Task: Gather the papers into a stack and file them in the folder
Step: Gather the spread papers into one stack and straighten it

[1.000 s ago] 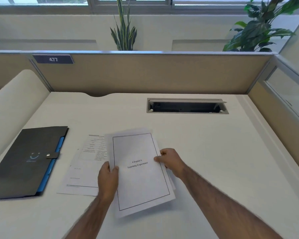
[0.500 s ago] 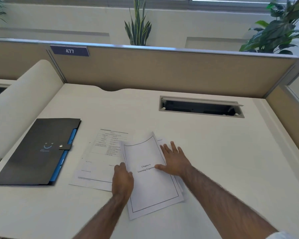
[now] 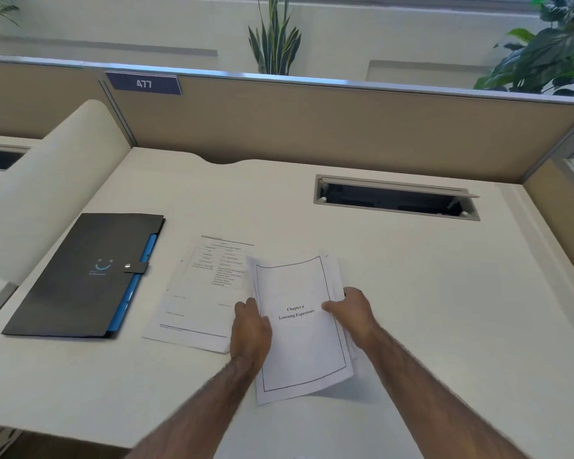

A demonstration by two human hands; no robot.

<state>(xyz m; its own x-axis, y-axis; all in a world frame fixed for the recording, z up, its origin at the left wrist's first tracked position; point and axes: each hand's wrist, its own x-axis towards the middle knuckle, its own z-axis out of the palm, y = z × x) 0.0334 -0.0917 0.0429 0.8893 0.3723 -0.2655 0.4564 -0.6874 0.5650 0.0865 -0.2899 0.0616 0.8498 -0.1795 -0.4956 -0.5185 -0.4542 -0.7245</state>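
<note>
A small stack of white papers [image 3: 299,352], topped by a bordered page reading "Chapter 6 Learning Experience", is lifted a little off the white desk [image 3: 444,309]. My left hand [image 3: 250,329] grips its left edge and my right hand [image 3: 353,313] grips its right edge, thumb on top. More printed sheets [image 3: 203,293], one with a table, lie flat on the desk to the left, partly under the stack. A closed dark grey folder [image 3: 80,276] with blue tabs and a snap strap lies at the far left.
An open cable slot [image 3: 395,198] is set in the desk at the back right. Tan partition panels [image 3: 312,127] wall the back and right sides. A curved white divider [image 3: 47,180] rises at the left. Plants stand behind the partition.
My right hand, flat with spread fingers on the papers half a second ago, now grips the stack's right edge. The stack has risen slightly and the view has shifted a little.
</note>
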